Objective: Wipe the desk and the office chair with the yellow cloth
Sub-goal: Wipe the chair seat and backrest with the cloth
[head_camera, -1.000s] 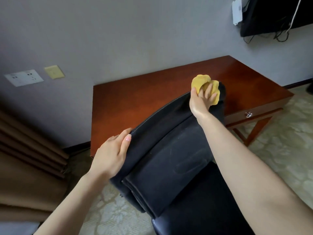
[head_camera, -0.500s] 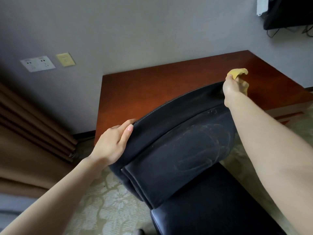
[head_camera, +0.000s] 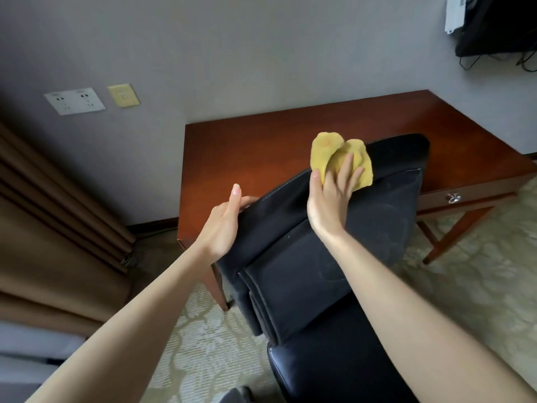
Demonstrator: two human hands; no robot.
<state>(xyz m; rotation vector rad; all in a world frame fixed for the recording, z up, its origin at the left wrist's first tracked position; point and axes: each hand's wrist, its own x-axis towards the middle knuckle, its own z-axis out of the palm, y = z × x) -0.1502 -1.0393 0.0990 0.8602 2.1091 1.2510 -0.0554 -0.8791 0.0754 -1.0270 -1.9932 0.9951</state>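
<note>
Head view: the right hand's [head_camera: 328, 205] fingers [head_camera: 347, 167] lie straight and spread, pressing the crumpled yellow cloth [head_camera: 325, 152] onto the top edge of the black leather office chair's [head_camera: 377, 216] backrest. The left hand [head_camera: 222, 225] rests on the backrest's left edge, thumb raised and gripping nothing. The reddish-brown wooden worktop [head_camera: 261, 146] stands just behind the chair.

Up and left of the left hand [head_camera: 222, 225] I see a white double socket plate [head_camera: 74, 100] on the grey wall [head_camera: 232, 53], a yellow switch plate [head_camera: 123, 95] just beside it. Brown curtains [head_camera: 43, 228] hang further left. Far up and right of the right hand [head_camera: 331, 199] hangs a black screen [head_camera: 499, 24] with trailing cables [head_camera: 523, 61]. Patterned carpet [head_camera: 479, 286] lies below.
</note>
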